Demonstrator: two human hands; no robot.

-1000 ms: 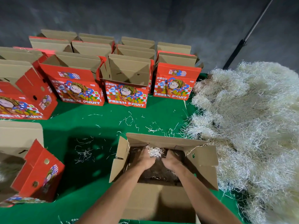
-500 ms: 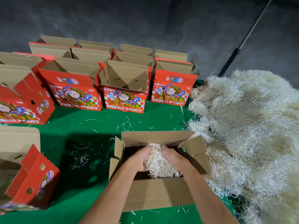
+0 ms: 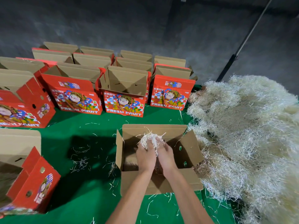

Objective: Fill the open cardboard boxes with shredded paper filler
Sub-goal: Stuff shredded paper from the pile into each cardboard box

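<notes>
My left hand [image 3: 144, 155] and right hand [image 3: 165, 156] reach side by side over the open cardboard box [image 3: 191, 152], fingers curled around one clump of shredded paper [image 3: 151, 139] above its opening; the big filler pile [image 3: 247, 135] lies just right.

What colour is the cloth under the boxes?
Green, seen in the head view: the cloth lies under the boxes, strewn with loose paper shreds.

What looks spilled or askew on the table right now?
Loose shredded paper strands lie scattered on the green tablecloth left of the open cardboard box. The red box at near left sits tilted, unlike the upright rows behind.
</notes>
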